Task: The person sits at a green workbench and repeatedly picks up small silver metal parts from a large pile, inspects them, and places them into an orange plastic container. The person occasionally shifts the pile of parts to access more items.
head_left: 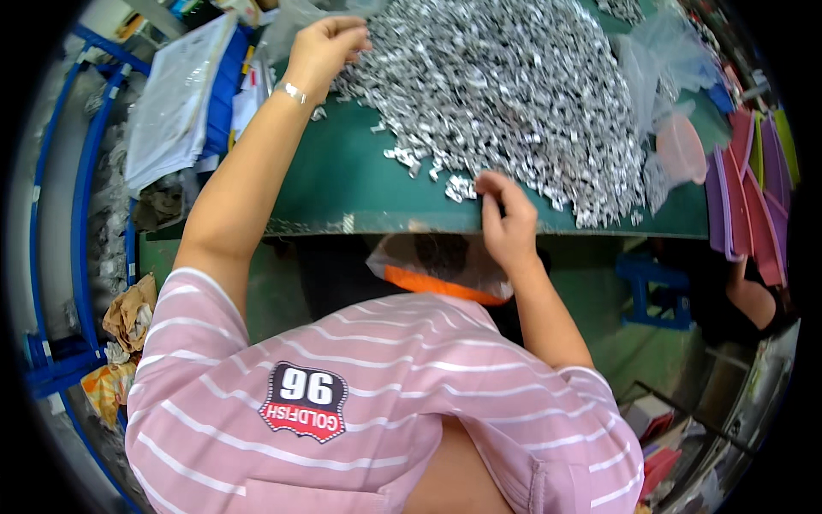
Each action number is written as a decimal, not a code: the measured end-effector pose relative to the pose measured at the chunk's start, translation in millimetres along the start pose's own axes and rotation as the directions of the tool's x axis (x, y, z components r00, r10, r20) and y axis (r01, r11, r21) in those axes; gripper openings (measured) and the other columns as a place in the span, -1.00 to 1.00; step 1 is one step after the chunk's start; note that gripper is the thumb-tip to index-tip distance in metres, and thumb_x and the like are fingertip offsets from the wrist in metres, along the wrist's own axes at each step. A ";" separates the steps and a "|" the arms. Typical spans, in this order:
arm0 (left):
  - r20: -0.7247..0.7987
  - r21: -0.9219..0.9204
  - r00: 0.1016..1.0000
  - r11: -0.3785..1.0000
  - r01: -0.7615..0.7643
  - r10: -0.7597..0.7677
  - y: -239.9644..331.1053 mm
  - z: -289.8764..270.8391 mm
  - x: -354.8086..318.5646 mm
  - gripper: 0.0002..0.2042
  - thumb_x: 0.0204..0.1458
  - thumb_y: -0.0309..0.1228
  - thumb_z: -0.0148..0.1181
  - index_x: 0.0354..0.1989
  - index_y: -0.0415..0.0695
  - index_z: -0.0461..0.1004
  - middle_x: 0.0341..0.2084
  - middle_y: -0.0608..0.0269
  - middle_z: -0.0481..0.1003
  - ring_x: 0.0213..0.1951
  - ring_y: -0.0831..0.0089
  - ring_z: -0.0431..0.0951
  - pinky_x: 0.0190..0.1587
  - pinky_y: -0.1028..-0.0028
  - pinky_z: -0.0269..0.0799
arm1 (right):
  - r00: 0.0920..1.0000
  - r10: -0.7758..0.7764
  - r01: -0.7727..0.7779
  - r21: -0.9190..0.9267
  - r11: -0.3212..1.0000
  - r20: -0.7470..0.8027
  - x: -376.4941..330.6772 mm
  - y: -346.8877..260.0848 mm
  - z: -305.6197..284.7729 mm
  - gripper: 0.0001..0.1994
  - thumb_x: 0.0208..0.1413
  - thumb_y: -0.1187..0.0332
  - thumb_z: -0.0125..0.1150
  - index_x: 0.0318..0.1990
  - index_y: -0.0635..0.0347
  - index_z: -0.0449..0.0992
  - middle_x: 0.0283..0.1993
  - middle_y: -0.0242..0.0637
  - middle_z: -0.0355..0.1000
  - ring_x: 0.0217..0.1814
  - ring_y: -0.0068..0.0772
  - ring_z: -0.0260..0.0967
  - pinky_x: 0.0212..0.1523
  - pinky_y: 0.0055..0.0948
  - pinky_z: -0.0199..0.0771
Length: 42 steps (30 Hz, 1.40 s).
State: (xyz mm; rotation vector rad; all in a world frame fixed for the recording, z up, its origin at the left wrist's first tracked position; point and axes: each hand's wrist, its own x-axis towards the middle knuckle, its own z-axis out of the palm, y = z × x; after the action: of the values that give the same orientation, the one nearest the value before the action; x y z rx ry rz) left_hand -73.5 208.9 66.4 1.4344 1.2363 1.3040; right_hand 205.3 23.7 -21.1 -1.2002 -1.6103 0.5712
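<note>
A broad heap of small silvery metal clips or fittings [497, 86] covers much of the green tabletop [342, 176]. At the heap's far left edge is my left hand [324, 53], its fingers curled together. What those fingers hold, if anything, is too small to make out. My right hand [511, 224] is at the table's near edge, fingers bent and thumb apart from the index finger. Just left of its fingertips lies a little cluster of metal pieces [461, 188]. Below that edge, a clear plastic bag with an orange band [445, 283] sits between me and the table.
Clear plastic bags [659, 64] and a pinkish translucent cup [682, 149] stand on the right. Beyond them are pink and purple bins [745, 188]. Papers in a sleeve [181, 103] lean at the left, beside blue shelving [81, 214]. A blue stool [655, 291] and another person's arm [751, 295] are at right.
</note>
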 end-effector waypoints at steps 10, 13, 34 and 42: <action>0.417 0.366 0.859 0.810 -0.458 0.298 -25.7 91.8 -177.1 -0.81 -0.10 -0.55 0.38 -0.30 -0.21 0.54 -0.37 0.20 0.50 -0.41 0.31 0.54 -0.34 0.40 0.49 | 0.979 -0.150 0.179 -0.234 0.956 0.137 5.6 -10.5 -4.8 -0.81 -0.03 0.56 0.31 -0.21 0.27 0.53 -0.22 -0.16 0.50 -0.20 -0.16 0.49 -0.17 -0.34 0.49; 0.370 0.377 0.865 0.797 -0.472 0.338 -29.6 96.0 -182.8 -0.83 -0.12 -0.59 0.36 -0.35 -0.21 0.51 -0.36 0.19 0.49 -0.39 0.25 0.55 -0.33 0.39 0.49 | 0.995 -0.012 0.024 -0.121 0.992 0.097 2.7 -8.9 -3.3 -0.87 -0.02 0.55 0.32 -0.27 0.27 0.56 -0.27 -0.17 0.51 -0.30 -0.21 0.50 -0.27 -0.39 0.50; 0.286 0.531 0.864 0.682 -0.503 0.415 -38.3 90.5 -166.5 -0.82 -0.12 -0.59 0.35 -0.30 -0.20 0.56 -0.36 0.12 0.41 -0.27 0.12 0.47 -0.20 0.28 0.42 | 0.973 -0.119 0.203 -0.480 0.853 0.200 5.0 -14.4 0.6 -0.79 -0.07 0.47 0.32 -0.21 0.11 0.58 -0.21 -0.29 0.46 -0.16 -0.14 0.39 -0.18 -0.16 0.36; 0.277 0.575 0.876 0.662 -0.480 0.395 -36.2 86.1 -163.7 -0.87 -0.12 -0.51 0.40 -0.38 -0.20 0.58 -0.39 0.15 0.42 -0.29 0.15 0.47 -0.21 0.29 0.42 | 0.959 -0.259 0.283 -0.322 0.904 0.116 -3.0 -11.3 -1.9 -0.81 -0.14 0.48 0.42 -0.31 0.13 0.56 -0.27 -0.30 0.42 -0.20 -0.17 0.37 -0.24 -0.23 0.32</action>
State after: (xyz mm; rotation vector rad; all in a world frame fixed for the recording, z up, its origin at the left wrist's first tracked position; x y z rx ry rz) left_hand 9.7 58.5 -10.8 2.3953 1.3551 1.0982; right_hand 202.2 16.2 -12.5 -1.1783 -1.9515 0.1625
